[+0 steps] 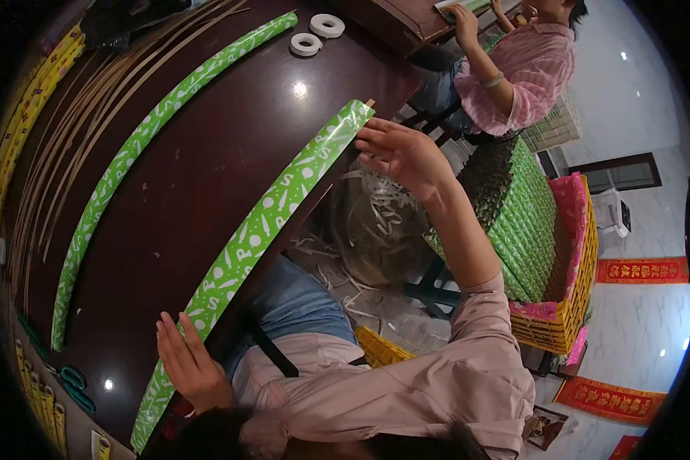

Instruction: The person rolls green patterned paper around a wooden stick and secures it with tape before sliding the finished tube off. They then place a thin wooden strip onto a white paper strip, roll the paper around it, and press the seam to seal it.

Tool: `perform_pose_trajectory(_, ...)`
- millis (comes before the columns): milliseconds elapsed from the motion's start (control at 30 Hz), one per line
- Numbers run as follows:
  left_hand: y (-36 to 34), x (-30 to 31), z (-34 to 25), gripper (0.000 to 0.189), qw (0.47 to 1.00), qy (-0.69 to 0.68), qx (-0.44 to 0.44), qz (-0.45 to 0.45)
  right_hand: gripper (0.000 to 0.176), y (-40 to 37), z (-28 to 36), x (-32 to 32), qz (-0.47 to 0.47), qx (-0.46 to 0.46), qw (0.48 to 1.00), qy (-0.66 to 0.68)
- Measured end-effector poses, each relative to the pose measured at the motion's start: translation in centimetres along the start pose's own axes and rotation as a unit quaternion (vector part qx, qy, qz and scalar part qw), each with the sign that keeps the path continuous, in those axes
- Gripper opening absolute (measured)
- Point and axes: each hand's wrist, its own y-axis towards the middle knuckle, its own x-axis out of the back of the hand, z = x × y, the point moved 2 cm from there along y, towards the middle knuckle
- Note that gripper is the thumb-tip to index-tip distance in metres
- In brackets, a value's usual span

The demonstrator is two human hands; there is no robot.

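Observation:
A long green printed strip [257,230] with white letters and shapes lies along the near edge of the dark table. A thin brown stick end [370,103] pokes out at its far tip. Across its lower part, my left hand [192,364] lies flat with the fingers stretched out. My right hand [402,157] is beside the far end, fingers apart and their tips at the strip's edge. A second, narrower green printed strip [142,138] curves across the table farther in. Behind that are several thin brown sticks [92,107].
Two white tape rolls [316,36] sit at the table's far end. Green-handled scissors [75,383] lie near the lower left, by yellow printed rolls [42,395]. A yellow basket [575,299] holds stacked green rolls [521,222]. Another person [514,73] works at the upper right.

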Motion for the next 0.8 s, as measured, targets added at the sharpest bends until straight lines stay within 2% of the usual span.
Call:
perform_pose_trajectory(267, -0.1, 0.0, 0.0, 0.038, 1.0, 0.0, 0.004, 0.001, 0.044, -0.3, -0.4, 0.4, -0.011, 0.021, 0.996, 0.083)
perform_pose_trajectory(467, -0.2, 0.0, 0.0, 0.039, 1.0, -0.005, 0.002, 0.002, 0.041, 0.1, -0.5, 1.8, -0.076, 0.042, 0.994, 0.07)
perform_pose_trajectory(600, -0.2, 0.1, 0.1, 0.042, 1.0, -0.007, -0.004, 0.021, 0.041, 1.0, -1.3, 2.0, -0.074, 0.049, 0.995, 0.054)
perform_pose_trajectory(633, -0.2, 0.2, 0.2, 0.042, 1.0, -0.004, -0.003, 0.023, 0.042, 1.4, -1.2, 2.1, -0.081, 0.196, 0.972, -0.099)
perform_pose_trajectory(667, 0.0, 0.4, 0.2, 0.043, 0.999, -0.011, -0.006, 0.034, 0.043, 1.7, -1.0, 1.7, -0.083, 0.334, 0.906, -0.246)
perform_pose_trajectory(700, 0.1, 0.5, 0.2, 0.045, 0.999, -0.016, -0.006, 0.046, 0.051, 1.5, 0.2, 1.3, -0.074, 0.471, 0.764, -0.435)
perform_pose_trajectory(767, 0.1, 0.3, 0.6, 0.046, 0.999, -0.019, -0.013, 0.039, 0.062, 1.6, 1.8, -0.3, 0.049, 0.536, 0.604, -0.588)
perform_pose_trajectory(800, 0.1, 0.3, 0.7, 0.046, 0.999, -0.028, -0.026, 0.028, 0.068, 2.2, 1.9, -0.9, 0.134, 0.508, 0.589, -0.615)
